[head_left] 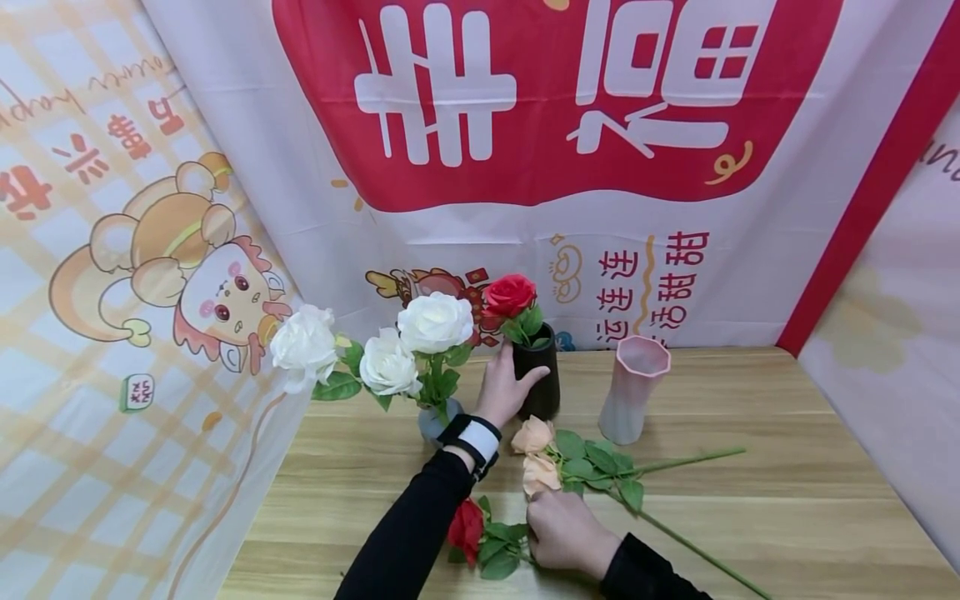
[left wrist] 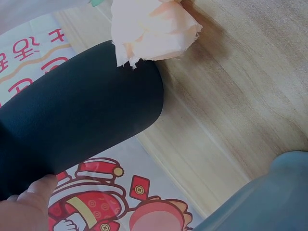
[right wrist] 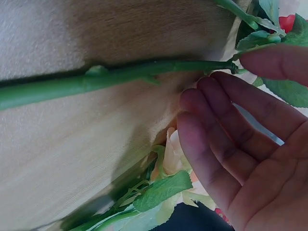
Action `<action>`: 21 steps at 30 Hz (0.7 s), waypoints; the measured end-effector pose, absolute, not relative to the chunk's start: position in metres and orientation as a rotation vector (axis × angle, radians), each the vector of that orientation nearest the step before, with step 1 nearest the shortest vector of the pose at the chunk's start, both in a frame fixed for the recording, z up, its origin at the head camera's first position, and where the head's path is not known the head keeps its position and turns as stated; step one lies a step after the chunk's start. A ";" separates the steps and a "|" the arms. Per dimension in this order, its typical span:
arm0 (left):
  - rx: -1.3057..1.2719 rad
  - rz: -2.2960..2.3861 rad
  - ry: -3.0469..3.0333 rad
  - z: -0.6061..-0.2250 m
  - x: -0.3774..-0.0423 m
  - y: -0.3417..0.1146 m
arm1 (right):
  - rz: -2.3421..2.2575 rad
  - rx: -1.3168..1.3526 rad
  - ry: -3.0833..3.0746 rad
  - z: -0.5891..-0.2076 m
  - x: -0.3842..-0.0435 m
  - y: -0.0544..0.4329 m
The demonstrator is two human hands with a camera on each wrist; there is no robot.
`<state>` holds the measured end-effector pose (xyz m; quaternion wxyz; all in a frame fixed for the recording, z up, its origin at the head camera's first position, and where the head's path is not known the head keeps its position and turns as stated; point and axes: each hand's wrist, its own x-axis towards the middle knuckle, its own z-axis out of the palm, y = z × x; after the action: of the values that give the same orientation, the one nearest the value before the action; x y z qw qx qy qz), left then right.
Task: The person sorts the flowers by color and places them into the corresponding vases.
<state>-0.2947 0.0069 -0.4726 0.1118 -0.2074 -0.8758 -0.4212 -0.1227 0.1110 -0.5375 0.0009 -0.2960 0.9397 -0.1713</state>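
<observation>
My left hand [head_left: 506, 387] grips the black vase [head_left: 546, 390], its thumb across the front near the top. That vase stands upright with one red rose [head_left: 510, 295] in it. In the left wrist view, fingertips [left wrist: 41, 190] touch the side of the dark vase [left wrist: 96, 106]. Nearer the front, my right hand [head_left: 568, 533] pinches a second red rose [head_left: 467, 531] by its stem, just below the leaves. The right wrist view shows the green stem [right wrist: 120, 79] between thumb and fingers, low over the table. Two peach roses [head_left: 540, 473] lie just beyond this hand.
Left of the black vase, a grey-blue vase [head_left: 433, 423] holds several white roses [head_left: 435, 322], partly behind my left wrist. A pink vase [head_left: 628, 400] stands to the right. The peach roses' long stems [head_left: 697, 550] stretch rightward across the wooden table [head_left: 795, 467]. Printed cloth [head_left: 487, 229] hangs behind.
</observation>
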 end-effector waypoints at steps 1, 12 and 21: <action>-0.609 -1.234 -2.572 -0.472 -0.295 0.007 | -0.531 -0.937 2.950 -0.538 -0.123 0.111; -0.604 -1.227 -2.583 -0.469 -0.292 0.006 | -0.496 -0.929 2.965 -0.541 -0.124 0.110; -0.607 -1.224 -2.569 -0.472 -0.292 0.006 | -0.581 -0.806 2.946 -0.527 -0.116 0.120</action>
<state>-0.2917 0.0061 -0.4725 0.1154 -0.2073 -0.8770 -0.4178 -0.1163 0.1199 -0.5273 0.0160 -0.2593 0.9474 -0.1870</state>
